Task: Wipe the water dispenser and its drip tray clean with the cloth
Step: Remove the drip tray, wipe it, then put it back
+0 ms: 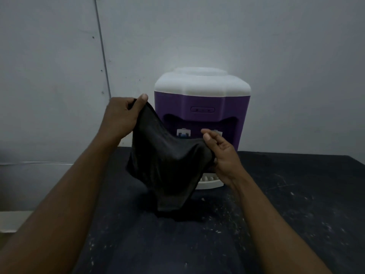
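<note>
A purple water dispenser with a white top stands at the back of a dark table, against the wall. Its white drip tray juts out at the base, partly hidden by a black cloth. I hold that cloth spread in the air in front of the dispenser. My left hand pinches its upper left corner, raised higher. My right hand grips its right edge, lower, just in front of the taps. The cloth's lower end hangs down to the tabletop.
The dark tabletop is speckled with pale dust and scratches. A grey wall with a vertical seam stands right behind the dispenser. The table's left edge drops off near my left forearm.
</note>
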